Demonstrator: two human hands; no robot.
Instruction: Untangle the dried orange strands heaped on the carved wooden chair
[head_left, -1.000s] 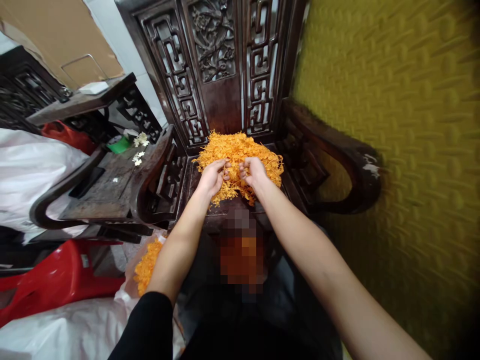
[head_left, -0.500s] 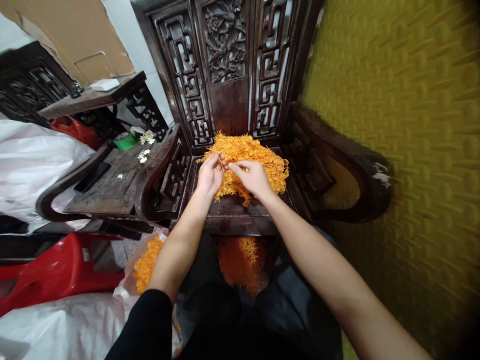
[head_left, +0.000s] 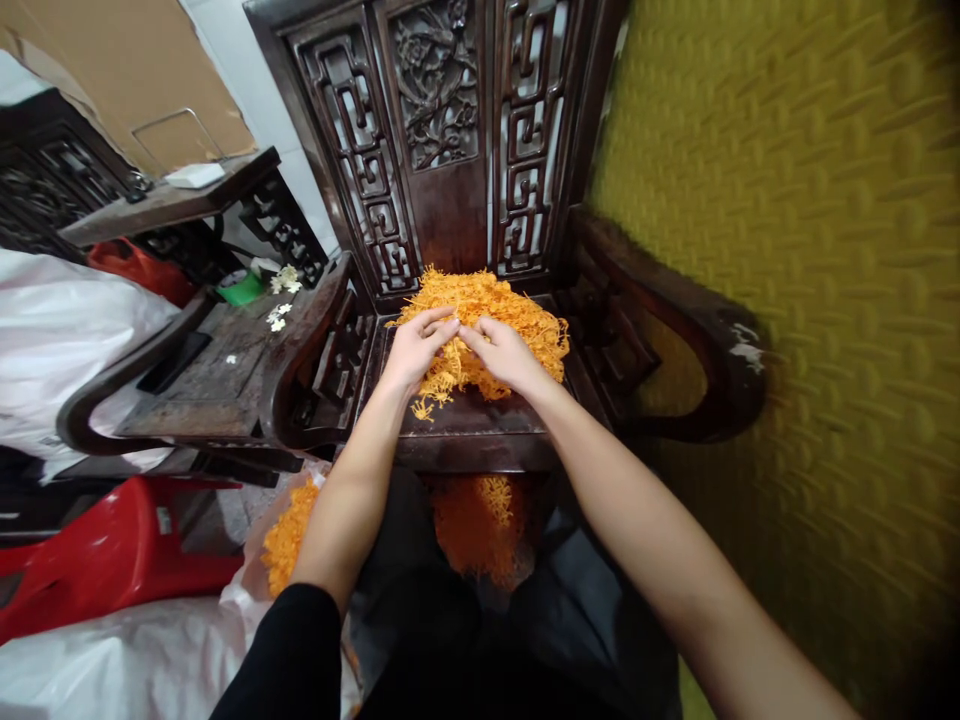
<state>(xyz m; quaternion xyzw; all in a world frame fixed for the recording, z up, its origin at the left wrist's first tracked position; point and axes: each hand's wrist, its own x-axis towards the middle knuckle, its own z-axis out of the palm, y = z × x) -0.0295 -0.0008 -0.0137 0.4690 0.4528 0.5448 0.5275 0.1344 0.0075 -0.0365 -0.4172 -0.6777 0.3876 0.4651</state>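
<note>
Yellow padded wall (head_left: 810,250) to the right of both hands, close beside the chair arm. Carved dark wooden chair (head_left: 457,150) straight ahead of the grip, openwork back rising behind the heap, curved armrests on either side hemming the hands in. Second dark chair (head_left: 202,380) left of the grip, small white flowers (head_left: 279,318) scattered on its seat. White sacks (head_left: 67,330) further left; red plastic stool (head_left: 112,560) below and left, near the forearm. Heap of orange strands (head_left: 487,310) on the seat of the carved chair, directly under and beyond the fingers. More orange strands in an open bag (head_left: 289,540) beneath the left forearm, and another mass under the seat edge. Left hand (head_left: 412,350) and right hand (head_left: 504,352) side by side on the near edge of the heap, fingertips almost meeting, fingers curled loosely over a tuft of strands, neither fully closed.
</note>
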